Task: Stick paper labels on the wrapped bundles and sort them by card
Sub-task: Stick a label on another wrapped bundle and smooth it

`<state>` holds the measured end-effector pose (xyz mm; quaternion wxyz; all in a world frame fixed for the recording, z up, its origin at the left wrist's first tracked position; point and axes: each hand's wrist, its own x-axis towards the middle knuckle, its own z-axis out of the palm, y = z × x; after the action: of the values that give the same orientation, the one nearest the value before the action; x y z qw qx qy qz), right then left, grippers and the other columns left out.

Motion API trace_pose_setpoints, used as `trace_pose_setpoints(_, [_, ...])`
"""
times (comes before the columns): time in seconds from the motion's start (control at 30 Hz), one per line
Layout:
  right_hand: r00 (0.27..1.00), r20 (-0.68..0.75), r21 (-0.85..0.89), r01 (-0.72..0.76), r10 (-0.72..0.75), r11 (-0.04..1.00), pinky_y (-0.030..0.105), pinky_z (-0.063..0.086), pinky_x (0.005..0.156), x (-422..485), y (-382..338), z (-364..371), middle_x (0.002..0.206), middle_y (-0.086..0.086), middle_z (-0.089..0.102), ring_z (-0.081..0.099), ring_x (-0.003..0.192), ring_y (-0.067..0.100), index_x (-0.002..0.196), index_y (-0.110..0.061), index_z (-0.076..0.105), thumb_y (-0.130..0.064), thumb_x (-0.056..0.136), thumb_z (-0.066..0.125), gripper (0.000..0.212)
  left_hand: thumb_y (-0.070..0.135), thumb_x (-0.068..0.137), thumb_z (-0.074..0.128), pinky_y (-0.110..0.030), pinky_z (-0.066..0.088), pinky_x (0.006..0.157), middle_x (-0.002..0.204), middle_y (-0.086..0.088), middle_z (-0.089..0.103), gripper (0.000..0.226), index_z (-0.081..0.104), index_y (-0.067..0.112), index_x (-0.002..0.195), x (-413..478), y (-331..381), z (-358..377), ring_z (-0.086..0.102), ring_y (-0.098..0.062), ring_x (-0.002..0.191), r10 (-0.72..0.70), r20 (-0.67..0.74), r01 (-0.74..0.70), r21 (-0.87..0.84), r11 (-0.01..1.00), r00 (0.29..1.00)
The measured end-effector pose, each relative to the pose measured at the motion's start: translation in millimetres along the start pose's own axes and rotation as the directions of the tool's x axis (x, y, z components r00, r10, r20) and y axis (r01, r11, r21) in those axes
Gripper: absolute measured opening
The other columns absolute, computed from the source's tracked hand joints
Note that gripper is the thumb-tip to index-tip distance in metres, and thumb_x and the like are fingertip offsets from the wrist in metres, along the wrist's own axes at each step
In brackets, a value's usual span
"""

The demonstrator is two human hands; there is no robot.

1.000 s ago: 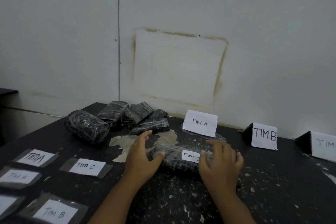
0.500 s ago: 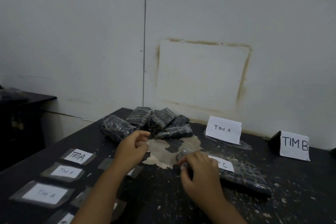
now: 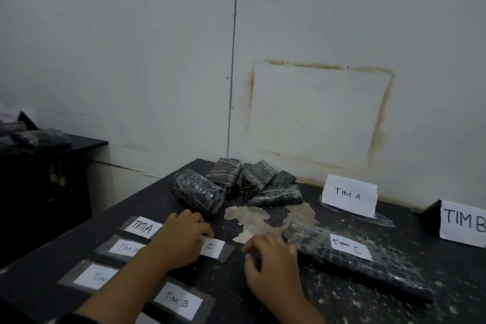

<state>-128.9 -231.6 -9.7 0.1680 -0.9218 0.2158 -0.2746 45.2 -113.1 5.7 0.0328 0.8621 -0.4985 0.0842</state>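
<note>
A person's left hand (image 3: pixel 181 241) lies fingers-down on a "C" label (image 3: pixel 213 246) on the black table (image 3: pixel 447 265); whether it pinches the paper cannot be told. The right hand (image 3: pixel 272 263) is loosely curled and looks empty, just beside one end of the labelled bundle (image 3: pixel 389 273), which lies flat at right, marked "Tim C". No C card is in view, so that bundle seems not yet sorted. Five bare bundles sit in a heap (image 3: pixel 197 193) at the back. Four more loose labels (image 3: pixel 177 302) are readable, another is cut off. Two cards stand: A card (image 3: pixel 349 196) and B card (image 3: pixel 462 221).
</note>
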Motion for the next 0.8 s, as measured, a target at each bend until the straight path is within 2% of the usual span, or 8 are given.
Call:
trace_pose_setpoints(0.27, [0.998,-0.052,0.074,-0.016,0.02,0.997,0.027,0.02,0.08,-3.7,7.4,-2.7,0.085,-0.022,0.046,0.035,0.084,-0.011,0.083,-0.038,0.051,-0.037,0.076,0.039,0.014,0.032,0.094,0.047,-0.034,0.031,0.1,0.119,0.011,0.052,0.012,0.055,0.037,0.101,10.2,1.4,-0.9,0.041,-0.011,0.116,-0.055,-0.002,0.055,-0.11,0.992,0.998])
trace_pose_setpoints(0.37, [0.999,-0.028,0.078,-0.019,0.022,0.997,0.027,0.02,0.08,-4.4,7.2,-3.4,0.085,-0.022,0.046,0.038,0.086,-0.007,0.082,-0.04,0.049,-0.038,0.075,0.038,0.013,0.03,0.094,0.048,-0.035,0.031,0.099,0.117,0.009,0.052,0.007,0.048,0.037,0.092,14.3,2.5,-3.6,0.042,-0.013,0.115,-0.081,0.045,0.086,-0.126,0.988,0.996])
trace_pose_setpoints(0.5, [0.999,-0.039,0.101,-0.012,0.016,0.995,0.027,0.02,0.08,-3.6,6.8,-3.0,0.084,-0.024,0.046,0.038,0.087,-0.009,0.079,-0.041,0.047,-0.039,0.075,0.038,0.01,0.027,0.094,0.048,-0.037,0.031,0.099,0.117,0.007,0.052,0.009,0.047,0.035,0.089,19.2,-1.8,-11.5,0.042,-0.016,0.115,-0.123,0.084,0.134,-0.153,0.979,0.989])
trace_pose_setpoints(0.6, [0.997,-0.076,0.146,-0.007,0.018,0.989,0.023,0.021,0.08,-2.4,6.4,-0.4,0.084,-0.023,0.05,0.044,0.088,-0.005,0.078,-0.041,0.049,-0.05,0.072,0.032,0.02,0.026,0.095,0.045,-0.04,0.031,0.102,0.118,0.007,0.051,0.011,0.047,0.034,0.089,18.7,-8.0,-18.5,0.043,-0.017,0.116,-0.154,0.114,0.173,-0.18,0.968,0.982])
trace_pose_setpoints(0.67, [0.993,-0.113,0.198,-0.007,0.03,0.98,0.021,0.023,0.081,-2.0,5.2,1.2,0.083,-0.022,0.054,0.048,0.087,-0.004,0.078,-0.041,0.051,-0.058,0.068,0.033,0.026,0.023,0.095,0.044,-0.04,0.034,0.1,0.111,0.008,0.051,0.016,0.045,0.036,0.084,18.0,-11.4,-20.2,0.045,-0.017,0.113,-0.168,0.137,0.193,-0.204,0.96,0.976])
trace_pose_setpoints(0.8, [0.99,-0.121,0.28,-0.037,0.073,0.959,0.013,0.023,0.083,-3.5,-2.5,-2.5,0.084,-0.018,0.055,0.049,0.085,-0.005,0.092,-0.044,0.049,-0.074,0.061,0.039,0.044,0.019,0.094,0.045,-0.041,0.04,0.095,0.094,0.014,0.051,0.028,0.042,0.038,0.073,19.2,-9.3,-29.3,0.049,-0.017,0.105,-0.15,0.099,0.174,-0.32,0.931,0.984])
